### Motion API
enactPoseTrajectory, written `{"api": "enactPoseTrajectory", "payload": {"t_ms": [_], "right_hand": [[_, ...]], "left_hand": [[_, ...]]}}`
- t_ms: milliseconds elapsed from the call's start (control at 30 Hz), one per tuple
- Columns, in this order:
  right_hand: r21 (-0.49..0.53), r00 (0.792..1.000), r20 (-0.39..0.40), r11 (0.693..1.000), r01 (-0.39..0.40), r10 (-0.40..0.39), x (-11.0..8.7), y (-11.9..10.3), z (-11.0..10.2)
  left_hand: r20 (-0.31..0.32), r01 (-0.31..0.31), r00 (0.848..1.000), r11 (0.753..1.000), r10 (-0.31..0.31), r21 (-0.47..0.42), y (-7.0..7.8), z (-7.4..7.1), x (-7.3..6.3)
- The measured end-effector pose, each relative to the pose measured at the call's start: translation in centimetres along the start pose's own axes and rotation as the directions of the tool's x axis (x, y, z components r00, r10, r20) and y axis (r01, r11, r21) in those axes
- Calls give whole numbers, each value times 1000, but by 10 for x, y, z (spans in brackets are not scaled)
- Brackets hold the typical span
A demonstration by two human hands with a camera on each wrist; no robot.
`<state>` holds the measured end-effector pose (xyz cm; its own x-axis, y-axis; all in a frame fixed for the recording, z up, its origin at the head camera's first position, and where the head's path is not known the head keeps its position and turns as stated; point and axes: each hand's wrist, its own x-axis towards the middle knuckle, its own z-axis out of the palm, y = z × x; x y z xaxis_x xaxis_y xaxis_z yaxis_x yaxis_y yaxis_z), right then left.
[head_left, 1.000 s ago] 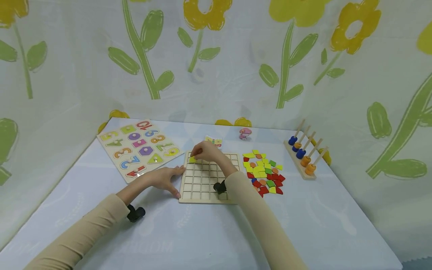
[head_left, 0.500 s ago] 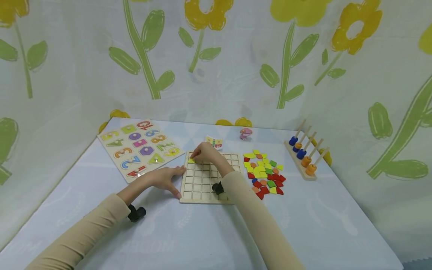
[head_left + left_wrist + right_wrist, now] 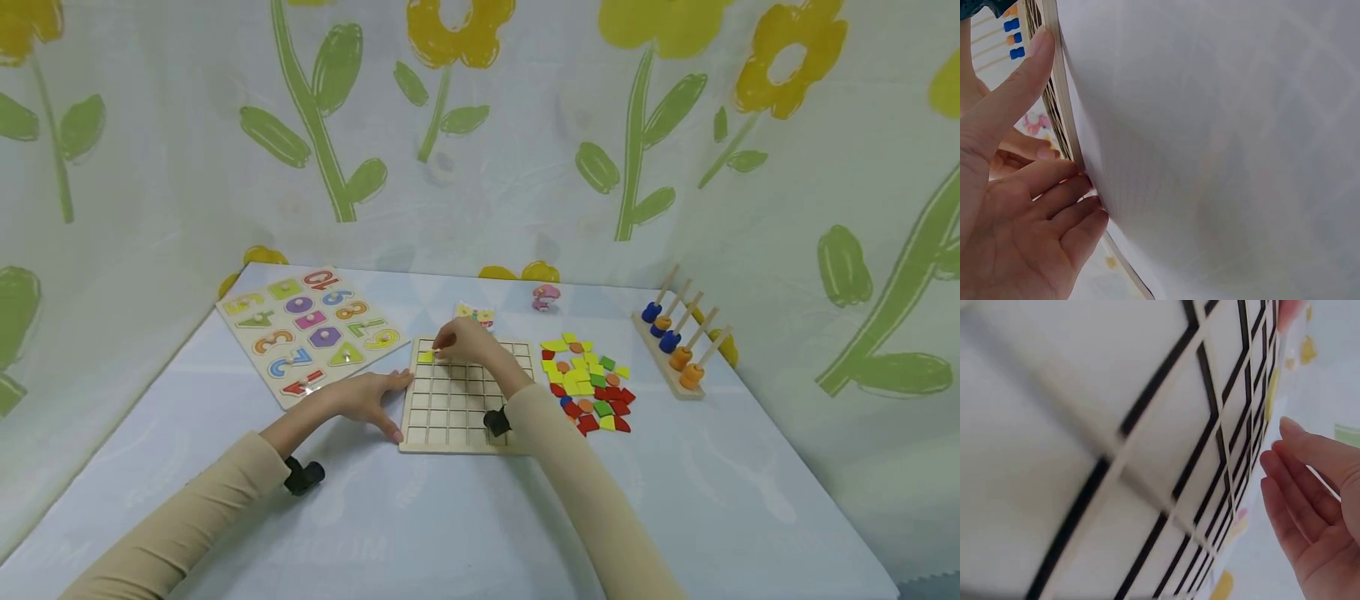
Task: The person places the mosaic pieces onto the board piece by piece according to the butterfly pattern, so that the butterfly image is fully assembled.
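A yellow tile (image 3: pixel 426 357) lies in a cell near the far left corner of the wooden grid board (image 3: pixel 437 412). My right hand (image 3: pixel 467 342) hovers just right of that tile. The right wrist view shows the right hand (image 3: pixel 1316 494) with thumb and fingers loosely bent and nothing between them, close to the yellow tile (image 3: pixel 1272 394). Along the board's left side, my left hand (image 3: pixel 366 400) rests with thumb and fingers spread. In the left wrist view, the left hand's fingertips (image 3: pixel 1094 219) touch the board's edge (image 3: pixel 1063 87).
Right of the board lies a loose pile of yellow, red, green, orange and blue tiles (image 3: pixel 577 379). A patterned card (image 3: pixel 478 315) and a pink figurine (image 3: pixel 545 296) are behind. A number puzzle (image 3: pixel 281 343) lies left, and a peg stand with beads (image 3: pixel 678 358) stands right.
The right hand settles the yellow tile into its cell, lets go and draws slightly right. The left hand stays at the board's edge.
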<state>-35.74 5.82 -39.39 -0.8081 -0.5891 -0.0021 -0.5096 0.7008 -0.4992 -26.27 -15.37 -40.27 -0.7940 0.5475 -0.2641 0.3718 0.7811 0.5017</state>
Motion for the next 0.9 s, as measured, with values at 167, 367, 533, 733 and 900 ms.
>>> {"api": "enactPoseTrajectory", "payload": {"t_ms": [167,367,533,733,900], "right_hand": [[-5,1000,-19,1000,4,-4,-15,6,-10],[-22,997,-62,999,49,-50,-38,17,-22],[-34,990,-100,995,96,-99,-60,28,-34],[-19,992,-114,998,59,-60,-87,48,-44],[-53,994,-101,998,43,-49,-105,62,-52]], "left_hand": [[-8,4,1000,1000,-4,-1,0,0,0],[-25,-11,1000,1000,12,12,0,2,0],[-29,-18,999,1000,19,16,0,2,1],[-28,-19,999,1000,19,12,0,2,0],[-29,-22,999,1000,22,3,0,2,-1]]}}
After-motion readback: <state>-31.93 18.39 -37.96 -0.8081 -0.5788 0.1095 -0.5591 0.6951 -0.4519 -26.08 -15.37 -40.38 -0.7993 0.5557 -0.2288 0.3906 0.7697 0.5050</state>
